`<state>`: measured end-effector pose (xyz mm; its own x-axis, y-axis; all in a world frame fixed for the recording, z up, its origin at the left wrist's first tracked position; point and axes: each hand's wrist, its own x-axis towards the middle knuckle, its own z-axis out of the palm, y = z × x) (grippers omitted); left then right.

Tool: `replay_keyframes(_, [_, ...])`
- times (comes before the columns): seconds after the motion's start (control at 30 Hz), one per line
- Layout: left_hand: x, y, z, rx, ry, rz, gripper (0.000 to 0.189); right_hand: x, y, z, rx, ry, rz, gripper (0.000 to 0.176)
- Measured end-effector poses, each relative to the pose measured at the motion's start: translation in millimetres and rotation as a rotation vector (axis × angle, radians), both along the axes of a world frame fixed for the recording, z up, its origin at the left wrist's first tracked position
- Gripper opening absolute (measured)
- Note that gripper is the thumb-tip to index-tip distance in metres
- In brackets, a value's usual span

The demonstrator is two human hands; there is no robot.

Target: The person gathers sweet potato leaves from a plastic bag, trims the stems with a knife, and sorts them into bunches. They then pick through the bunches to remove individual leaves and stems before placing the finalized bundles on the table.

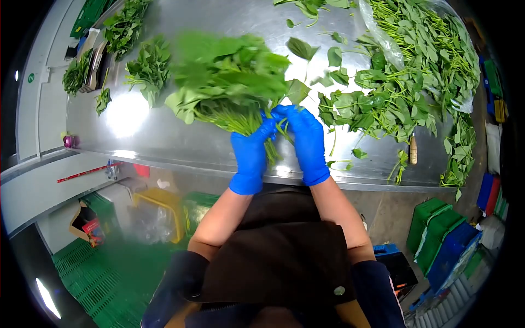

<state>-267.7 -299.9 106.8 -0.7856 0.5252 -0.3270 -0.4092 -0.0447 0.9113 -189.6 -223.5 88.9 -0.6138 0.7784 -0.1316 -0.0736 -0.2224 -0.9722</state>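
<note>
A large bunch of leafy greens [224, 82] hangs over the near edge of the metal table, its leaves partly blurred. My left hand [250, 156], in a blue glove, is closed round the stems just below the leaves. Close beside it, my right hand [305, 136], also gloved in blue, pinches a leafy sprig [297, 92] against the side of the bunch. The two hands nearly touch, and their fingertips overlap in view. Loose leaves and sprigs [339, 74] lie to the right of my hands.
A big pile of greens [437, 60] with clear plastic [383, 38] covers the table's right side. Near it lies a wooden handle [413, 150]. Smaller bunches [150, 65] rest at the left. Green crates [90, 273] stand lower left; stacked crates [437, 229] stand lower right.
</note>
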Motion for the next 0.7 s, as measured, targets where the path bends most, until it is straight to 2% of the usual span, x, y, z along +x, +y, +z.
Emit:
replay_keyframes(0.07, [-10,0,-1,0.059,-0.035,0.066,0.02,-4,-2,4,-0.695,0.358,-0.106,0.025])
replay_keyframes(0.2, [-20,-4,2,0.15,-0.199,0.115,0.022,-17,-4,10,-0.873,0.338,-0.255,0.016])
replay_keyframes(0.27, [-31,-13,1,0.17,-0.192,0.165,0.025,-4,10,-4,-0.985,0.593,-0.175,0.015])
replay_keyframes(0.33, [-63,-28,-8,0.227,-0.195,0.194,0.026,21,35,-6,-0.809,0.338,-0.151,0.015])
replay_keyframes(0.37, [-77,-37,-10,0.204,-0.191,0.23,0.025,36,52,-3,-0.68,0.113,-0.109,0.016])
replay_keyframes(0.43, [-99,-59,-15,0.146,-0.162,0.244,0.024,65,82,-18,-0.312,-0.283,-0.051,0.035])
replay_keyframes(0.47, [-107,-68,-23,0.137,-0.191,0.259,0.025,80,88,-48,0.281,-0.692,-0.17,0.041])
replay_keyframes(0.53, [-120,-82,-48,0.107,-0.303,0.321,0.026,100,93,-26,1.249,-1.176,-0.191,0.04])
replay_keyframes(0.63, [-127,-99,-76,0.311,-0.514,0.2,0.025,52,61,28,0.543,-0.918,-0.027,0.035])
replay_keyframes(0.67, [-129,-98,-79,0.353,-0.551,0.178,0.025,43,50,-16,0.5,-0.828,0.125,0.035])
replay_keyframes(0.7, [-129,-98,-80,0.394,-0.589,0.157,0.025,13,26,3,0.564,-0.888,0.345,0.045])
